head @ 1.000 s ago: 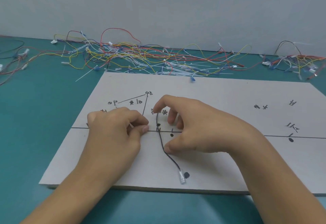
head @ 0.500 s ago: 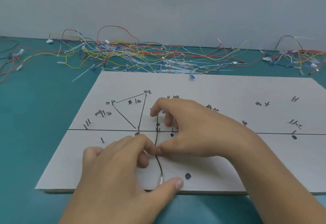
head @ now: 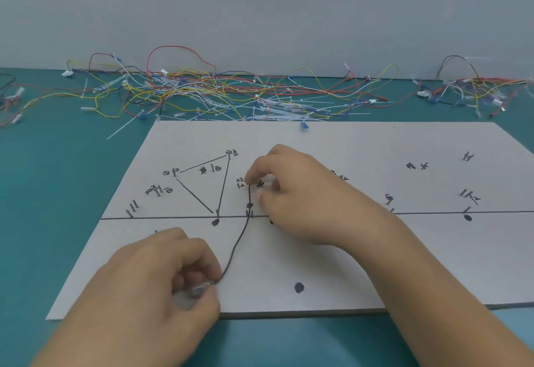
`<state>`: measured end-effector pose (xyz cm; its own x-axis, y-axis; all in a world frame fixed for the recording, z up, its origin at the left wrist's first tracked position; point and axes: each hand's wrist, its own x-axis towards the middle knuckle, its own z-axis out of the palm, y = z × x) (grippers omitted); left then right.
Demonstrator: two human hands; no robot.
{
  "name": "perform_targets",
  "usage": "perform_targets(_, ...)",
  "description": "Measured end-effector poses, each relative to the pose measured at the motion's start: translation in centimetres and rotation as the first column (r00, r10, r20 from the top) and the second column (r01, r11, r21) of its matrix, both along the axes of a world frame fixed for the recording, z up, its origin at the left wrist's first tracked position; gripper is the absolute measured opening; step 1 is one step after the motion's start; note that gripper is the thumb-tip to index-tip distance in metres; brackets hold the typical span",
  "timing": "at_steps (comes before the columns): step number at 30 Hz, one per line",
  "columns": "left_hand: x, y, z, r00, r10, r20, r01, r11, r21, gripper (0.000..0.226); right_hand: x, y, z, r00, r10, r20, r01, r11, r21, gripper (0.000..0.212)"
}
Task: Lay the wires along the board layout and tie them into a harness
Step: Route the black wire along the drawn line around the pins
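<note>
Surface: teal table, grey wall behind; white board lies flat, inked lines and pins on it.
Wire: black wire lies on the board and I read it crossing the long horizontal line.
Left hand: pinches the wire's lower end near the front edge.
Right hand: fingertips pinch the upper end.
Edges: loose wires and cable ties heaped along the far edge.
Room: right half carries only marks and pins; black dot sits apart from the wire.

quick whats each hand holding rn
Left hand: pinches the near end of the black wire.
Right hand: pinches the far end of the same wire.
</note>
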<state>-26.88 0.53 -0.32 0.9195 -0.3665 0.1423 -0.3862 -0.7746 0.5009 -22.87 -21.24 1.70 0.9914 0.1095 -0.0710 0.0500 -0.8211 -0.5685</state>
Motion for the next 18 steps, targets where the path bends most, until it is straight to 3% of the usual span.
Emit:
perform_targets(3, 0.4, 0.7, 0.2, 1.000, -0.027, 0.011, 0.027, 0.999, 0.038, 0.030, 0.2, 0.0, 0.2, 1.000, -0.026, 0.014, 0.026, 0.999, 0.031, 0.048)
perform_targets(12, 0.4, 1.3, 0.2, 0.996, -0.081, -0.040, 0.084, 0.995, 0.059, 0.039, 0.4, -0.1, -0.2, 0.987, -0.128, 0.099, 0.113, 0.983, 0.142, 0.053)
perform_targets(18, 0.0, 1.1, 0.4, 0.994, -0.072, -0.086, 0.077, 0.996, 0.053, 0.046, 0.7, 0.1, -0.4, 0.994, -0.089, 0.064, 0.085, 0.994, 0.069, 0.064)
